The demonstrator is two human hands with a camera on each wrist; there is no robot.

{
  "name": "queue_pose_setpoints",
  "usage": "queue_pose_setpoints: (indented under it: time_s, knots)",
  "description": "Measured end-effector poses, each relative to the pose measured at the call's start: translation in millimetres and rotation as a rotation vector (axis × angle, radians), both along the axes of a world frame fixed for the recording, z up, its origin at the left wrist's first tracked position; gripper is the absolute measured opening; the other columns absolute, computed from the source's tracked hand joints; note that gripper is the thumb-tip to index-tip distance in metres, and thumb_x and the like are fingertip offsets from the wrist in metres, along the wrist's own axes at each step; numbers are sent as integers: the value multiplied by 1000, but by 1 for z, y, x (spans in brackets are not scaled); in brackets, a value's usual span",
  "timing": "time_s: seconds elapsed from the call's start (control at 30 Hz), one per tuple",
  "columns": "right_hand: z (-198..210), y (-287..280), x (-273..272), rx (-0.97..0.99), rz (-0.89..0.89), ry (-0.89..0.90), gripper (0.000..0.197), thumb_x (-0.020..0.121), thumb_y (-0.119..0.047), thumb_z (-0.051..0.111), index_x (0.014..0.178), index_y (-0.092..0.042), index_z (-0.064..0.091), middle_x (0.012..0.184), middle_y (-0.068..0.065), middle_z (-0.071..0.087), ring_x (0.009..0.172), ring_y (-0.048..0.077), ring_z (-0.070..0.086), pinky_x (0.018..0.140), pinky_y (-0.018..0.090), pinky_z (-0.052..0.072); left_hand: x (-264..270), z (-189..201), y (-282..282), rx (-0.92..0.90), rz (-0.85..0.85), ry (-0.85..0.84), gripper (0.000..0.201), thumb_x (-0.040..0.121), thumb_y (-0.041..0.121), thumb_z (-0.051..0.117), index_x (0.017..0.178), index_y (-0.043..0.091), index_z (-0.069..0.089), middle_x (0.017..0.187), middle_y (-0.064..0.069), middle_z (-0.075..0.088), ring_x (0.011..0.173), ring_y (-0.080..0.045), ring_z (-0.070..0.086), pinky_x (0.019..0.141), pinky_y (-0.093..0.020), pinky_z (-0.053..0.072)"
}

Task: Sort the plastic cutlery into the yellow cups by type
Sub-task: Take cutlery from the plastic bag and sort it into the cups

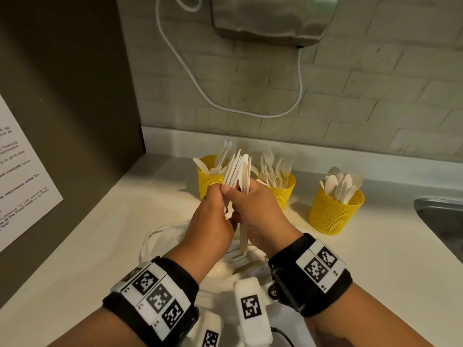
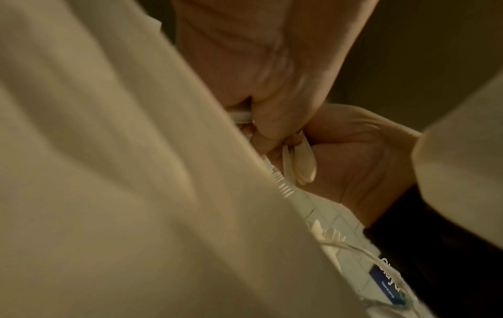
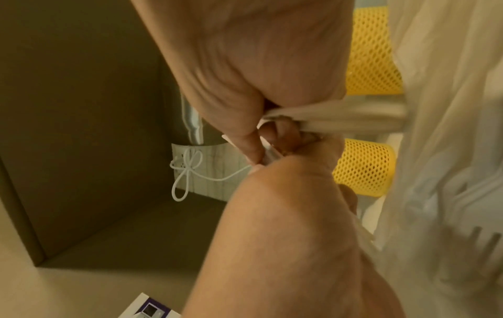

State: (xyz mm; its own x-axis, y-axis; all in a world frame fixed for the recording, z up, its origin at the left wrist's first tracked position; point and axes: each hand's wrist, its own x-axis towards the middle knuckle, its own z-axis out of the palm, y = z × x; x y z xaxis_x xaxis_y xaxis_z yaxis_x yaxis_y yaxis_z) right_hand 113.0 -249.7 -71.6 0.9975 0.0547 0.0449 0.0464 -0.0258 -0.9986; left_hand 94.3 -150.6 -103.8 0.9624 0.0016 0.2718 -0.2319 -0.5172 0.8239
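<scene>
Both hands meet over a white plastic bag (image 1: 162, 234) on the counter. My left hand (image 1: 215, 194) pinches a fanned bunch of white cutlery (image 1: 233, 171) upright. My right hand (image 1: 240, 194) grips a second bundle of knives (image 1: 244, 176), whose handles hang below it. Behind stand three yellow mesh cups: the left cup (image 1: 208, 182) with knife-like pieces, the middle cup (image 1: 284, 194) with forks, the right cup (image 1: 333, 216) with spoons. In the right wrist view the right hand (image 3: 261, 133) clamps the bundle (image 3: 340, 120). The bag (image 2: 108, 172) fills much of the left wrist view, beside the left hand (image 2: 253, 127).
A steel sink (image 1: 438, 216) lies at the right edge of the pale counter (image 1: 120, 246). A dark cabinet side (image 1: 62, 108) with a paper notice (image 1: 20, 176) closes the left. A metal dispenser (image 1: 270, 18) and white cable (image 1: 250, 113) hang on the brick wall.
</scene>
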Motion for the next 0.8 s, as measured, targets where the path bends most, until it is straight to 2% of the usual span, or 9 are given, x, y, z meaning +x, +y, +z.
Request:
queue_pose_setpoints:
  time_s: [0.1, 0.2, 0.3, 0.37, 0.43, 0.53, 0.6, 0.73, 0.8]
  knots:
    - [8, -4, -1, 131, 15, 80, 11, 98, -12, 54, 89, -12, 61, 45, -12, 54, 38, 2, 49, 44, 19, 40, -1, 7, 1, -100, -33, 76, 50, 91, 10, 62, 130, 28, 37, 111, 8, 58, 97, -10, 60, 70, -16, 46]
    - [11, -8, 2, 236, 10, 156, 15, 100, -9, 51, 87, -11, 58, 42, -10, 51, 36, 2, 47, 41, 17, 40, -4, 11, 1, -302, -106, 157, 45, 92, 5, 54, 127, 31, 42, 112, 11, 60, 100, -6, 59, 75, -19, 45]
    - [10, -9, 5, 268, 0, 177, 14, 99, -12, 52, 87, -12, 60, 49, -5, 47, 42, 6, 41, 48, 20, 37, -7, 11, 0, -308, -115, 161, 36, 94, 7, 47, 121, 31, 44, 107, 1, 60, 91, -20, 56, 72, -30, 47]
    - [8, -10, 4, 269, 28, 162, 12, 97, -20, 56, 87, -16, 62, 57, -3, 51, 46, 6, 41, 53, 22, 37, -5, 11, 1, -221, -110, 163, 34, 95, 10, 46, 126, 25, 41, 117, -4, 57, 103, -26, 55, 85, -39, 50]
    - [5, -9, 2, 225, 69, 109, 12, 93, -28, 64, 92, -16, 65, 68, 0, 59, 52, 6, 49, 54, 22, 40, -5, 12, 0, -57, -73, 151, 38, 96, 13, 47, 132, 20, 37, 127, -7, 54, 110, -27, 54, 91, -39, 48]
    - [-2, -6, 2, 186, 26, 59, 20, 87, -18, 71, 101, -5, 65, 76, 6, 65, 66, 15, 62, 59, 27, 49, -8, 13, -5, 158, -31, 107, 51, 94, 15, 52, 139, 14, 31, 137, -10, 47, 122, -31, 50, 100, -39, 44]
    - [-5, -4, 5, 210, -27, 79, 18, 88, -12, 69, 103, -3, 64, 79, 9, 65, 71, 21, 63, 64, 33, 53, -10, 14, -7, 180, -16, 143, 56, 90, 16, 58, 139, 15, 31, 136, -8, 46, 123, -30, 49, 100, -38, 43]
    - [-5, -2, 8, 287, -45, 115, 11, 94, -12, 61, 103, -7, 63, 83, 11, 65, 79, 27, 64, 79, 43, 55, -4, 16, -5, -74, -54, 246, 48, 92, 26, 55, 136, 24, 36, 132, -2, 52, 116, -23, 53, 99, -43, 47]
    - [-4, -3, 8, 314, -30, 116, 14, 95, -13, 59, 107, -5, 62, 85, 12, 65, 81, 28, 64, 78, 43, 56, -3, 17, -3, -211, -90, 283, 35, 97, 31, 49, 131, 23, 43, 128, -2, 56, 113, -18, 55, 99, -42, 47]
